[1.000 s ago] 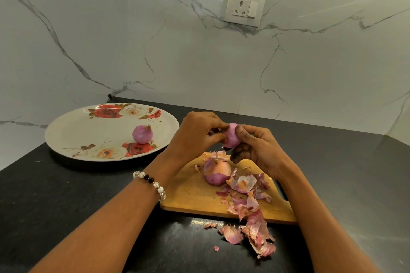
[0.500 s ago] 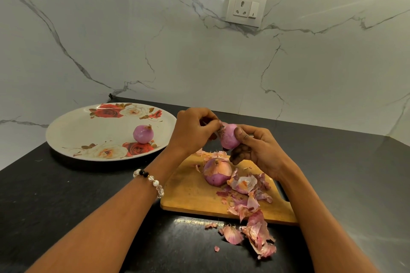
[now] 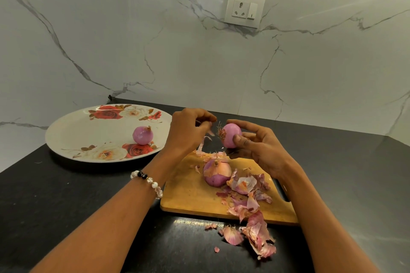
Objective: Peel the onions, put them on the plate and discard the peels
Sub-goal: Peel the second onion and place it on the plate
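Slippery onion, loose peels
Right hand [image 3: 255,149] grips peeled onion [image 3: 231,135]; left hand [image 3: 188,132] pinches a peel strip [image 3: 205,141]. Onion may slip; scraps could scatter off tabletop [image 3: 66,195].

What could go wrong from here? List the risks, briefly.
1. The right hand holds the peeled onion with thumb and fingertips only, above the counter; it might slip and roll off.
2. Peels already spill past the cutting board onto the counter, so some may be missed at discard.
3. The strip pinched by the left hand could drop off the board.
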